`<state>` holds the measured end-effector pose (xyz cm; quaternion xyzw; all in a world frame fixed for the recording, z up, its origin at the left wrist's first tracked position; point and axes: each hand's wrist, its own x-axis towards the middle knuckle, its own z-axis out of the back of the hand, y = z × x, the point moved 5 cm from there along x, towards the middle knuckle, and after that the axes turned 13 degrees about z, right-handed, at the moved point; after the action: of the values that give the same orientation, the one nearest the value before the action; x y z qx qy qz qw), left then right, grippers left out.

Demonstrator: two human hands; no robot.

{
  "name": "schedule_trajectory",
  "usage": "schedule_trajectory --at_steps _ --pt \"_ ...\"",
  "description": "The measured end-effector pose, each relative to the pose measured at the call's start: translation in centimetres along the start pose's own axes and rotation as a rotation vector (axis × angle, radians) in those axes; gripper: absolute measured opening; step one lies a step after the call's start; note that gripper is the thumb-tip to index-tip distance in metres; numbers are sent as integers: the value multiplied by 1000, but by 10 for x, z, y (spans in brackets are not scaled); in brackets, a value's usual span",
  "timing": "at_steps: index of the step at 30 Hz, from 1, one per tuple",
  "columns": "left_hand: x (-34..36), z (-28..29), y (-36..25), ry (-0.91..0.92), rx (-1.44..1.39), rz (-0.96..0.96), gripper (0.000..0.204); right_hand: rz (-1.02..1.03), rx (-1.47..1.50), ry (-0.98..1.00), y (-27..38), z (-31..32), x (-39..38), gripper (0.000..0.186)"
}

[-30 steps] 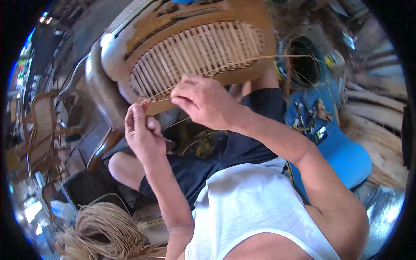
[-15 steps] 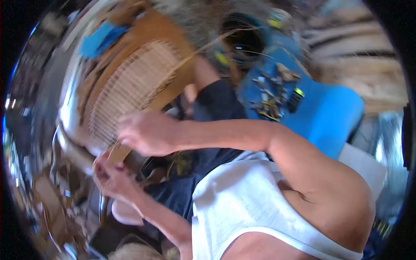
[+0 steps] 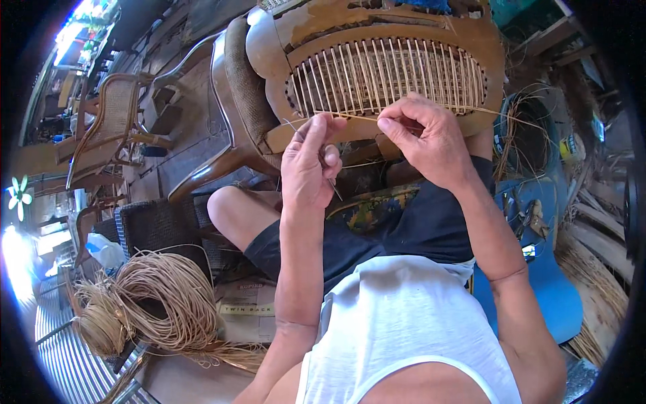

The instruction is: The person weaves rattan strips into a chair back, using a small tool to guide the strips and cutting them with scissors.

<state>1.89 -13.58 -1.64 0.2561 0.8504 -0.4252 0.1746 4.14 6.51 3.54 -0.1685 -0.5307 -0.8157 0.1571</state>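
Observation:
My left hand (image 3: 309, 161) is closed, thumb and forefinger pinching a thin cane strand (image 3: 355, 118). A thin end sticks out below its curled fingers; what that belongs to I cannot make out. A short way to the right, my right hand (image 3: 434, 145) pinches the same strand, which shows again past the hand toward the right. Both hands are at the near edge of a wooden chair panel (image 3: 282, 64). Its oval opening is laced with parallel cane strands (image 3: 377, 71) through holes around the rim. My right knuckles overlap the near edge of the lacing.
A large coil of cane (image 3: 192, 296) lies at lower left near flattened cardboard (image 3: 245, 306). Another cane-backed chair (image 3: 114, 111) stands at far left. To the right are a blue seat (image 3: 562, 296) with small tools and a dark tub (image 3: 538, 145) holding loose strands.
The view has turned and steadied, so the panel now stands straight ahead. My hands, close together before with the right arm reaching across, are now apart with the strand between them.

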Motion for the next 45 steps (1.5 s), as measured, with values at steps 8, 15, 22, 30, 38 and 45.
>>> schedule_trajectory --at_steps 8,15,22,30,38,45 --pt "11 -21 24 16 -53 22 13 -21 -103 -11 -1 4 -5 13" --pt "18 3 -27 -101 280 -147 39 288 -437 -242 -11 83 -37 36" --pt "53 30 -43 140 154 -97 30 -565 -705 -395 -122 255 -245 29" --pt "53 52 -38 223 7 -50 21 -978 -1036 9 -186 184 -471 39" --pt "38 14 -17 418 -132 134 23 -641 -1324 475 -206 104 -467 53" --pt "8 -54 13 212 355 -188 20 -467 -1381 476 -228 127 -516 54"
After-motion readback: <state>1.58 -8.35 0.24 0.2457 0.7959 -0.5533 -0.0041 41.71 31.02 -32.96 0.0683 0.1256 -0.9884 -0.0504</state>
